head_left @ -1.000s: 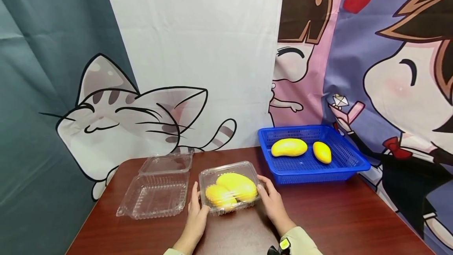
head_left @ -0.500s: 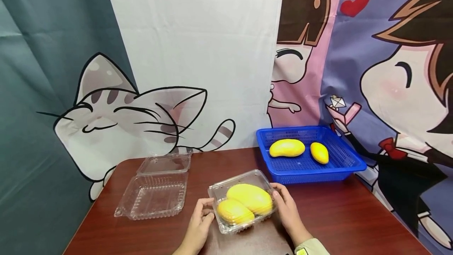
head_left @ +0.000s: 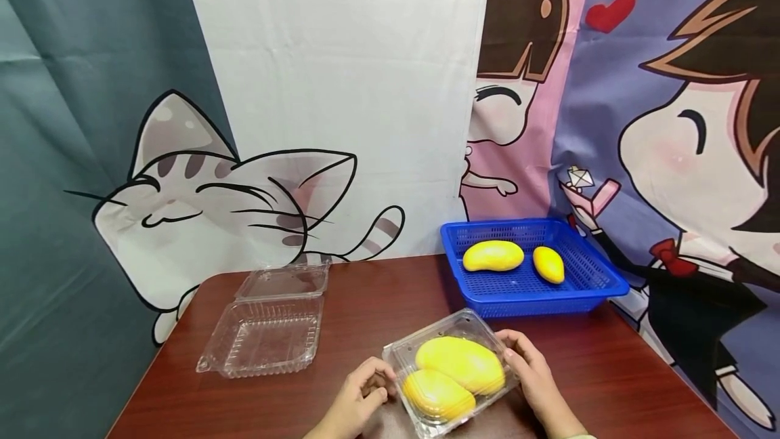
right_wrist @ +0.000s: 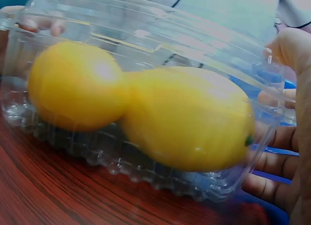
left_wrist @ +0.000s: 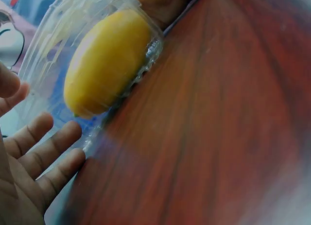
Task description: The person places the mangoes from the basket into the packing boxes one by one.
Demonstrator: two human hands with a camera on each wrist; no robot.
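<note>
A closed clear plastic clamshell box (head_left: 396, 352) with a larger mango (head_left: 461, 363) and a smaller mango (head_left: 439, 395) inside is at the table's front, turned at an angle. My right hand (head_left: 536, 381) grips its right end; in the right wrist view the thumb (right_wrist: 278, 50) lies at the lid edge and the fingers (right_wrist: 274, 162) spread along the end wall. At the opposite end is my left hand (head_left: 358, 395), its fingertips right by the wall. The left wrist view shows those fingers (left_wrist: 51, 149) extended and apart, not wrapped round the box.
To the left, another clear clamshell box (head_left: 210, 351) stands with its lid (head_left: 283, 281) folded back. A blue plastic basket (head_left: 542, 307) at the back right holds two more mangoes, one long (head_left: 493, 256) and one small (head_left: 548, 265). A printed cloth (head_left: 365, 87) hangs behind the table (head_left: 365, 317).
The filled box has moved right and toward me, turning counterclockwise, with my right hand holding its end. My left hand has followed it, its hold loosening from the side.
</note>
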